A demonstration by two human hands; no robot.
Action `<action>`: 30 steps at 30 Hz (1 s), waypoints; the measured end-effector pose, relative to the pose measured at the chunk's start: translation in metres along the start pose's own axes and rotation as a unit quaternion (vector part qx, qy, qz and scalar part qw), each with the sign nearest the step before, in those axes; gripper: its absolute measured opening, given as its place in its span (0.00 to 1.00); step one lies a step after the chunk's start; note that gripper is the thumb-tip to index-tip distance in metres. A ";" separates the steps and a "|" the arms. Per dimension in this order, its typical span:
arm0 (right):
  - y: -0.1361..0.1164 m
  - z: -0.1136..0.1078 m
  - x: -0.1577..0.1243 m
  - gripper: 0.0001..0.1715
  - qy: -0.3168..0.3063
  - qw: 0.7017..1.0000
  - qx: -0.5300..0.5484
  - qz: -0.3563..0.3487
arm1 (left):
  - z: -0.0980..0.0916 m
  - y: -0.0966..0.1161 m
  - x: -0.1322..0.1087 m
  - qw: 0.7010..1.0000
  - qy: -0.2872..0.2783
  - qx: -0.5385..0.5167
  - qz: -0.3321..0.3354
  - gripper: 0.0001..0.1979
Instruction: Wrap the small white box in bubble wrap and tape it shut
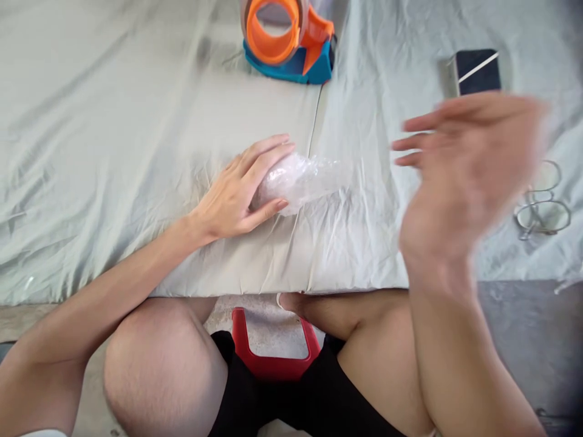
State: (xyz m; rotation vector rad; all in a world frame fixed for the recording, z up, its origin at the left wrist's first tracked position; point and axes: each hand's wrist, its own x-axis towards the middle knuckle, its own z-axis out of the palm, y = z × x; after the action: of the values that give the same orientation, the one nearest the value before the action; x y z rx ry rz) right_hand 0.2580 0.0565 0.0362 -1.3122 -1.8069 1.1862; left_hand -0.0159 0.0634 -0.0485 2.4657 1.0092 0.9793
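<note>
A bundle of clear, shiny plastic wrap (294, 182) lies on the cloth-covered table near its front edge. Its loose, see-through end trails off to the right. What is inside cannot be made out. My left hand (243, 191) is curled round the bundle's left side, thumb in front and fingers behind. My right hand (469, 164) is raised in the air to the right, blurred by motion. Its fingers point left, stretched out and apart, with nothing seen in them.
An orange and blue tape dispenser (286, 45) stands at the back middle. Behind my right hand are a dark box-like item (478, 71) with a white stripe and a pair of eyeglasses (544, 215). Below the table edge shows a red stool (277, 367) between my legs.
</note>
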 end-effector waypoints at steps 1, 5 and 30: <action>-0.002 0.005 0.002 0.33 0.006 1.000 -0.005 -0.005 | 0.000 0.001 -0.001 1.000 0.004 0.007 -0.003 0.38; -0.002 0.021 0.004 0.35 0.027 0.998 -0.037 -0.032 | 0.003 0.000 -0.003 0.998 0.038 0.038 0.013 0.39; 0.030 0.046 0.014 0.19 0.139 0.986 0.011 -0.090 | 0.002 0.014 -0.005 0.992 0.111 0.055 0.006 0.27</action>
State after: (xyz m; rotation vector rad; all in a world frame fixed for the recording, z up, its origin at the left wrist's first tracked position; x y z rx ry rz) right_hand 0.2260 0.0584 -0.0105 -1.2080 -1.6636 0.8763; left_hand -0.0099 0.0498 -0.0449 2.4946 1.1466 1.2571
